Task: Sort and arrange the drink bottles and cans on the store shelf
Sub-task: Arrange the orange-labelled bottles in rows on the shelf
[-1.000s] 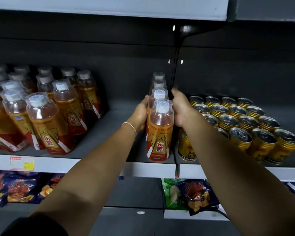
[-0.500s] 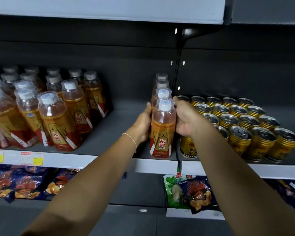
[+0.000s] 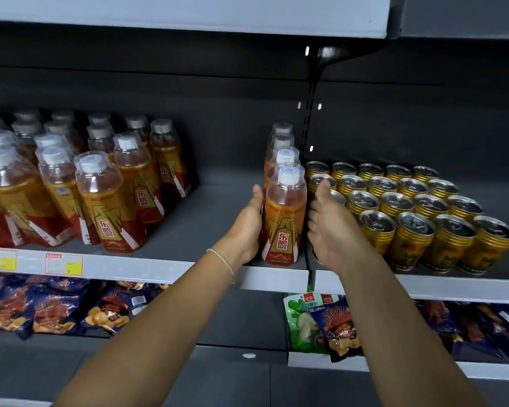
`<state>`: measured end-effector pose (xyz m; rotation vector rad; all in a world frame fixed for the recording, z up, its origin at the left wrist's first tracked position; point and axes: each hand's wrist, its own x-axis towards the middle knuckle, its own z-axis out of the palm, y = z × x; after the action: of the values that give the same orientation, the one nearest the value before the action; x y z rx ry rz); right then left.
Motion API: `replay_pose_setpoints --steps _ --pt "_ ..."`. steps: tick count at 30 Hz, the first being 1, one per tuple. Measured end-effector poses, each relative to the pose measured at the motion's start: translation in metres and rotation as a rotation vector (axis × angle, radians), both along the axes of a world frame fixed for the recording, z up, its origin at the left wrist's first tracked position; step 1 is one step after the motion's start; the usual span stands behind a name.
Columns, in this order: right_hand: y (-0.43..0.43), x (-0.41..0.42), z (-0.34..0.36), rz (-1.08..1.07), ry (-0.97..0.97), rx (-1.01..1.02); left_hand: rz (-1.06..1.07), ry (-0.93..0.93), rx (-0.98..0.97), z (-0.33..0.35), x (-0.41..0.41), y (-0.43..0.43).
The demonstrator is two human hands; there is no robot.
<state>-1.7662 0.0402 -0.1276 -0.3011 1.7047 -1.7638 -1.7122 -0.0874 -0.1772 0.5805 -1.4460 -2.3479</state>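
1. The step in hand looked like squaring up the file of bottles [image 3: 282,148], which stood on the shelf [image 3: 171,267] just left of the gold cans [image 3: 423,218].
2. The left hand [image 3: 246,230] pressed flat against the front bottle [image 3: 284,218]. The right hand [image 3: 331,230] hovered open just beside it, gripping nothing.
3. The next move probably called for a gentle nudge that spared the cans.

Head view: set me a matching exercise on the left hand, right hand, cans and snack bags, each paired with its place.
1 left hand
2 right hand
3 cans
4 snack bags

A touching the front bottle's left side
B on the lower shelf
C open beside that bottle's right side
D standing in rows right of that bottle

Pairs: 1-A, 2-C, 3-D, 4-B
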Motion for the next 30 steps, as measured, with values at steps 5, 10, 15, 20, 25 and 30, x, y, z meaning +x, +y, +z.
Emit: replay_pose_setpoints --steps 5,10,15,20,25,30 --pt "-0.007 0.022 -0.018 0.031 -0.001 -0.103 0.0 0.0 -0.026 -0.002 0.006 0.014" --pt "-0.006 0.029 -0.02 0.024 0.0 -0.197 0.018 -0.001 -0.017 0.003 0.007 0.019" --pt "-0.001 0.037 -0.02 -0.065 0.162 -0.105 0.029 -0.027 -0.143 0.002 0.011 0.017" --pt "0.006 0.062 -0.005 -0.391 0.919 -0.374 0.243 -0.003 -0.482 0.019 0.034 0.0" --pt "-0.032 0.092 0.002 -0.28 1.204 -0.47 0.421 0.049 -0.949 0.047 0.096 -0.036" --pt "-0.09 0.126 -0.019 -0.103 1.177 -0.386 0.747 0.024 -1.074 0.053 0.17 -0.071"
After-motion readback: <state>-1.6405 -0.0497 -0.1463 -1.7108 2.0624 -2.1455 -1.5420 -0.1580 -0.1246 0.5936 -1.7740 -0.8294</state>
